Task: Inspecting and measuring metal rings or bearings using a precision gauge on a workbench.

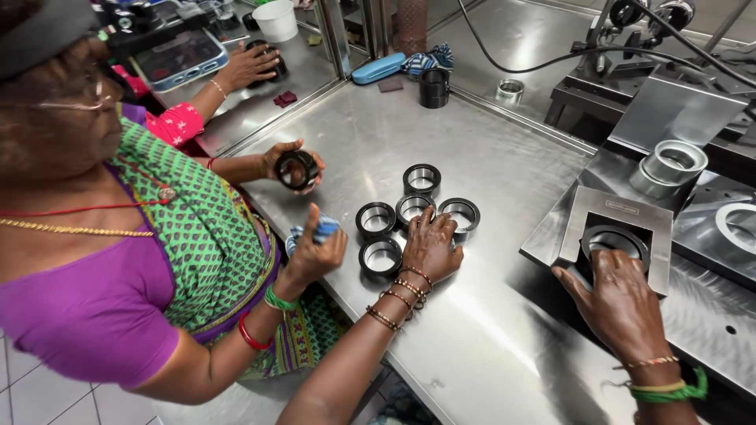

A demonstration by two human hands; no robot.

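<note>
Several black rings with shiny metal liners (420,179) lie clustered on the steel table (488,330). My left hand (431,245), with bangles on the wrist, lies flat on the cluster's near right side, its fingertips touching one ring (412,208) and its palm beside another (460,212). My right hand (620,303) reaches into a square steel fixture (622,212); its fingers grip the near edge of a black ring (616,238) seated in the opening.
A co-worker in green and purple sits at left, holding a blue cloth (317,233) in one hand and a black ring (295,169) in the other. Another person's hand (250,67) works further back. A steel cylinder (669,167), a stack of black rings (434,87) and cables stand behind.
</note>
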